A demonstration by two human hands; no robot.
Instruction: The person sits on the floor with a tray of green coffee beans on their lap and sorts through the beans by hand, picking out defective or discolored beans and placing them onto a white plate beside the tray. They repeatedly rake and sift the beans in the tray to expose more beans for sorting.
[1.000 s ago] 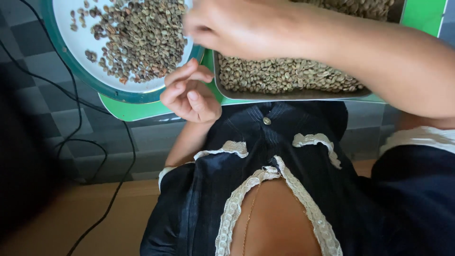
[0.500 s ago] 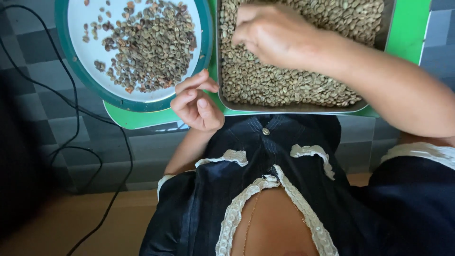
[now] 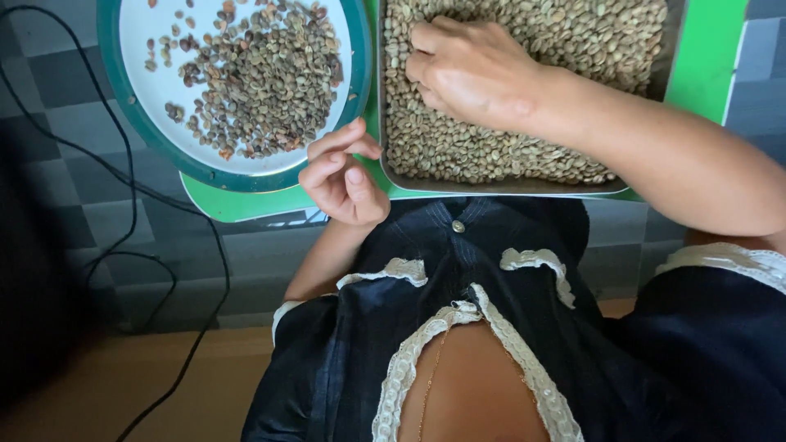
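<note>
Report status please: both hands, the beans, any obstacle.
Right hand palm down on pale beans in metal tray. Left hand curled at round plate rim, contents unseen. Dark beans on plate. Nothing blocking.

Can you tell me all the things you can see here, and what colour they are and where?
tray: one, grey metal, upper right, on the green mat
pale beans: very many, greenish tan, filling the tray
plate: one, white with a teal rim, upper left
sorted beans: a pile, darker brown and grey mixed, on the plate
mat: one, bright green, under the tray and plate
cable: black, looping down the left side
surface: grey checked, below the mat
dark top: one, navy with cream lace trim, bottom centre
left hand: one, fingers curled, by the plate's lower right rim
right hand: one, resting in the tray's beans
</note>
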